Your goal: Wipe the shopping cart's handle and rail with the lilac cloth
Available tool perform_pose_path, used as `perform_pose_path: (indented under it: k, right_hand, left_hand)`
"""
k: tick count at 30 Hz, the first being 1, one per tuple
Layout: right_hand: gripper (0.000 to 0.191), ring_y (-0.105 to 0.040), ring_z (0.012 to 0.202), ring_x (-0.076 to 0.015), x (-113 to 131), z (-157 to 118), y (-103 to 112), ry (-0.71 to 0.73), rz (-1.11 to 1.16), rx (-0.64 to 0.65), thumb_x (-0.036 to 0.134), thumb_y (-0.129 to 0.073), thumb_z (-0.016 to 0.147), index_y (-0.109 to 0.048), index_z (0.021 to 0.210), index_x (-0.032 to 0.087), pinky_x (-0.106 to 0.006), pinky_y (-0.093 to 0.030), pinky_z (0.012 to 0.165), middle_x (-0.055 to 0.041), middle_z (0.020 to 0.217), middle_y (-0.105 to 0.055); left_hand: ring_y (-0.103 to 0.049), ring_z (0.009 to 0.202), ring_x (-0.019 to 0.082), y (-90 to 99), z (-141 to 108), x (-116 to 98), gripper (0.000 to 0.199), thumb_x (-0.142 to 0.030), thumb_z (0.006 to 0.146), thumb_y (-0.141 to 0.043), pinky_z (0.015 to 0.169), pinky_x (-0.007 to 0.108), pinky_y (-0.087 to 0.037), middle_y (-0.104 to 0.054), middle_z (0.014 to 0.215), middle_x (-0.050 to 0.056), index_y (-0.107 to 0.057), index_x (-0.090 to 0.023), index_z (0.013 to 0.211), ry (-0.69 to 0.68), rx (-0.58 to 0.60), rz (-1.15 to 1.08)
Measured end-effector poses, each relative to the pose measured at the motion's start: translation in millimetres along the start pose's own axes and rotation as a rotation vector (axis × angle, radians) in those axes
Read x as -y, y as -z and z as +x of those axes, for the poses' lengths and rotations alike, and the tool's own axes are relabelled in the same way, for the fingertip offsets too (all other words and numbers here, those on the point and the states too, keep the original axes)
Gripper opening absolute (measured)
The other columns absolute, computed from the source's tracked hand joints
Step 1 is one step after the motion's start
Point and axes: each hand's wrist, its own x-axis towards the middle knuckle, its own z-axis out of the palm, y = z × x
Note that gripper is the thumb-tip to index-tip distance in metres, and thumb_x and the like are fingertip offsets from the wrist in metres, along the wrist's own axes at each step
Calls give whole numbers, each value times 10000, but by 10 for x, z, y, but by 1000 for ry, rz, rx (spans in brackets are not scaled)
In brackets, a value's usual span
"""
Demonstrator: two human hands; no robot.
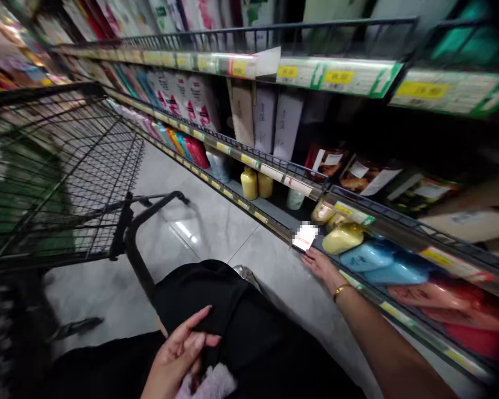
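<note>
My right hand [320, 265], with a gold bangle at the wrist, reaches down to the bottom shelf. Its fingertips are closed at the lower edge of a white card [305, 237], whose upper part is pixelated. Just beyond it, a yellow bottle [343, 238] lies on its side, beside blue bottles [368, 256]. My left hand [185, 346] is over my black-clothed lap, index finger stretched out, thumb and other fingers bent. The lower fingers close around a fuzzy pale lilac thing [212, 381], mostly hidden by the hand and the frame's edge.
A black wire shopping cart [66, 166] stands at left on the grey tiled floor [228, 244]. Shelves with wire rails and price labels [336, 76] run along the right. Upright yellow bottles [249, 183] and red packs [457, 310] stock the bottom shelf; boxes [288, 122] stand above.
</note>
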Motion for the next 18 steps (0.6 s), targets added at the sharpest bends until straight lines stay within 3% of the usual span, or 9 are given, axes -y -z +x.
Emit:
perform_pose_path:
  k: [12, 15, 18]
  right_hand:
    - [232, -742, 868, -128, 124, 114, 234, -32, -23, -9, 24, -586, 841, -623, 947, 228, -299, -621, 837, 4, 946, -745]
    - [229, -739, 893, -135, 131, 91, 232, -47, -22, 1, 37, -574, 851, -622, 962, 231, -324, -615, 867, 5, 950, -743]
    - [195, -732, 938, -134, 158, 48, 216, -70, -31, 6, 72, -561, 873, -616, 971, 232, -337, -595, 914, -13, 1015, -745]
  left_hand:
    - [-458, 374, 60, 40, 41, 0, 759, -537, 658, -843, 344, 198, -430, -756, 840, 71, -592, -215, 1297, 40, 16, 0]
    - [-541, 402, 102, -2, -2, -50, 667, -555, 719, -787, 396, 241, -509, -763, 854, 77, -626, -213, 1269, -53, 3, 90]
    - [-673, 557, 153, -11, -55, -104, 485, -508, 785, -741, 535, 251, -590, -772, 884, 73, -700, -227, 1179, -240, -58, 252]
